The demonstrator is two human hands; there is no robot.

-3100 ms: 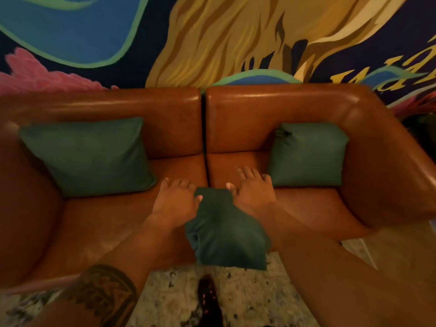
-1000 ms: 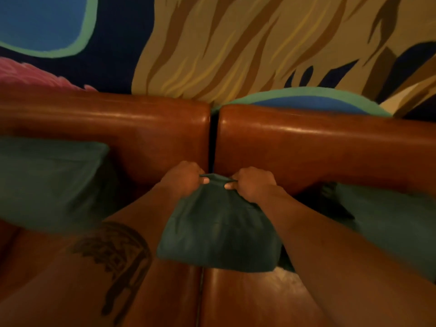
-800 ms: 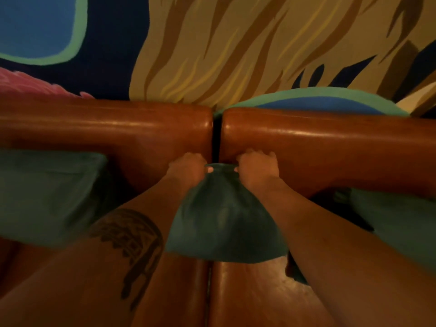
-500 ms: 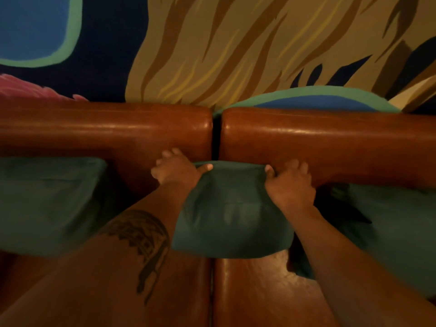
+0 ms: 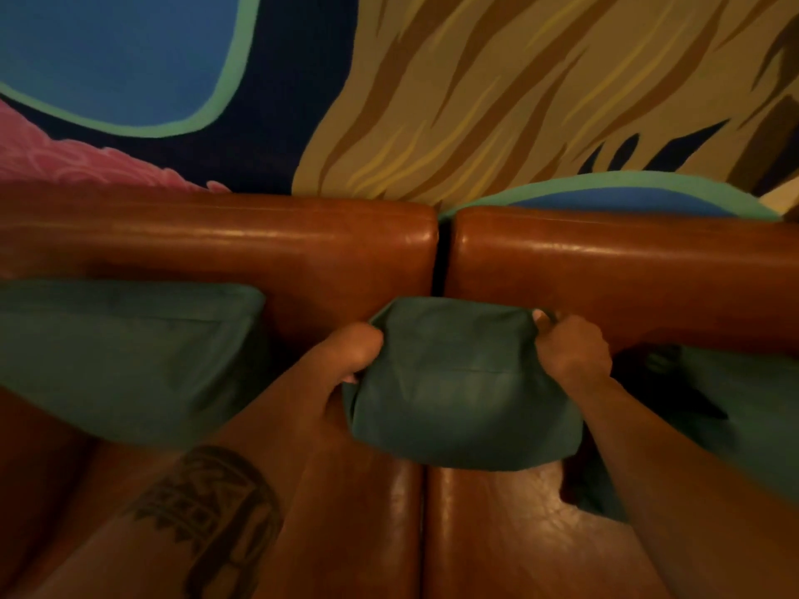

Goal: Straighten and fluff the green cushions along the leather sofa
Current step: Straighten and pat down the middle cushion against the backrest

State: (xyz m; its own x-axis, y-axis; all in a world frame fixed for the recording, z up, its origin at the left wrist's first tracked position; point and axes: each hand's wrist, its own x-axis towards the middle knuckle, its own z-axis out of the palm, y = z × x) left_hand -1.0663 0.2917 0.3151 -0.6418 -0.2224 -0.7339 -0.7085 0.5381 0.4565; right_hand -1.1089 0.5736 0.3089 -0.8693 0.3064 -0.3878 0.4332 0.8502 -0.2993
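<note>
Cushion, middle one, is sitting on the sofa seat, straddling the seam between the two seat pads, its top edge leaning against the backrest right at the gap between the two back sections. Left hand is gripping the cushion's upper left corner, fingers curled into the fabric. Right hand is gripping the upper right corner, thumb hooked over the top edge. Fabric between the two hands is lying taut and smooth; the lower edge is bulging rounded over the seat.

Left cushion is leaning against the backrest, apart from the middle one, a strip of leather showing between them. Right cushion is partly hiding behind the right forearm, close beside the middle one; whether they are touching cannot be told. Left forearm is showing a dark tattoo. Mural is covering the wall behind the sofa.
</note>
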